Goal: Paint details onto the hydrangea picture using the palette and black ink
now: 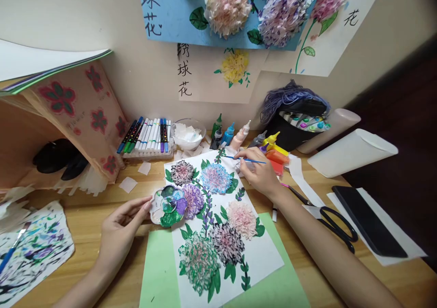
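My left hand (124, 221) pinches the rim of a small white paint palette (157, 212), whose wells hold green, purple, blue and dark paint. In my right hand (257, 174) is a thin blue paintbrush (251, 160), its tip over the top edge of a white sheet (262, 258) near a painted green sprig (220, 155). Raised paper flowers cover that sheet, among them a blue one (215, 178), a purple one (193, 201) partly behind the palette, and a green one (199, 262). Painted leaves surround them. A light green sheet (159, 262) lies underneath.
Paint bottles (240, 136) stand behind the sheet, beside a glass bowl (189, 134) of paper pieces and a marker rack (146, 137). Black-handled scissors (336, 226) and a black phone (368, 221) lie at right. A paint-smeared paper (44, 253) with another brush (13, 249) lies left.
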`<state>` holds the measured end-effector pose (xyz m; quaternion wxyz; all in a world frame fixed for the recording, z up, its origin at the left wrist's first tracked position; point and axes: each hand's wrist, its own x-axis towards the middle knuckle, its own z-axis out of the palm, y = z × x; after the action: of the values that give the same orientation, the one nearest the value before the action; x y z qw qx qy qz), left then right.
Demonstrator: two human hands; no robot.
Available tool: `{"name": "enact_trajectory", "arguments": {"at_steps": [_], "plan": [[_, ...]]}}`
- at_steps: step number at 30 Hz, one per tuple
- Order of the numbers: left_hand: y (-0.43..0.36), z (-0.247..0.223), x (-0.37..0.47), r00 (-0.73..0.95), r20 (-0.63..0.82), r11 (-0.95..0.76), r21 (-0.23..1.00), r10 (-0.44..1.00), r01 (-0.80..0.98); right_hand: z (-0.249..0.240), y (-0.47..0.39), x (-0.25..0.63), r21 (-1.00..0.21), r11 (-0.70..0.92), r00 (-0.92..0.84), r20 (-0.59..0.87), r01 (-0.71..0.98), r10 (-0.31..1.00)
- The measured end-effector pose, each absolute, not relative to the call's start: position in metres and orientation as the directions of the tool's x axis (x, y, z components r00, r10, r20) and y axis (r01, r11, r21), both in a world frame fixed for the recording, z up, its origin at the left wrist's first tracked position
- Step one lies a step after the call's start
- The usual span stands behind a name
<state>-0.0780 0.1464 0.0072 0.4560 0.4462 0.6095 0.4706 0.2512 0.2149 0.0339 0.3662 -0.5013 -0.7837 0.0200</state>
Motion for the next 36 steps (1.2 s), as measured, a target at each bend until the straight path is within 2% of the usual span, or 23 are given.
{"name": "enact_trajectory", "arguments": {"at_steps": [36], "plan": [[0.145,0.0057,-0.078,-0.183,-0.138,0.161,0.98,0.973,0.114,0.035,0.2131,0.2501,-0.407,0.522,-0.265,0.538,0.749,0.8]]}}
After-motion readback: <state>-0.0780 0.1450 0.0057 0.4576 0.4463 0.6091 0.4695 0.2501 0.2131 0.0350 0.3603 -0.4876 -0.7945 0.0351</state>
